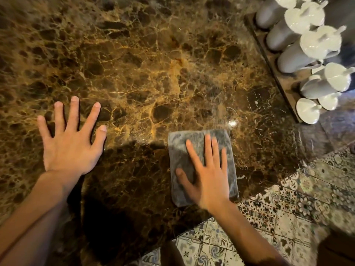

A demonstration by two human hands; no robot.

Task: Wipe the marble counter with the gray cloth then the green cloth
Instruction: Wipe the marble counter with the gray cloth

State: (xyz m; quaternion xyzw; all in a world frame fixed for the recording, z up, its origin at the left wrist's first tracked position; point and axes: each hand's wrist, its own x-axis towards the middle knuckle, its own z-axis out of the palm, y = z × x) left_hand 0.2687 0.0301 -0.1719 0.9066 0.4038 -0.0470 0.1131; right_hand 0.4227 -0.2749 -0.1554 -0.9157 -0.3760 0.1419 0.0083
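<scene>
A folded gray cloth (180, 150) lies flat on the brown marble counter (146, 73), near its front edge. My right hand (209, 175) presses down on the cloth with fingers spread, palm over its lower right part. My left hand (71, 139) rests flat on the bare marble to the left, fingers spread, holding nothing. A faint wet streak runs up the counter beyond the cloth. No green cloth is in view.
A wooden tray (269, 60) at the back right holds several white lidded canisters (284, 37) and cups (326, 81). Patterned floor tiles (288, 217) show beyond the counter's front right edge.
</scene>
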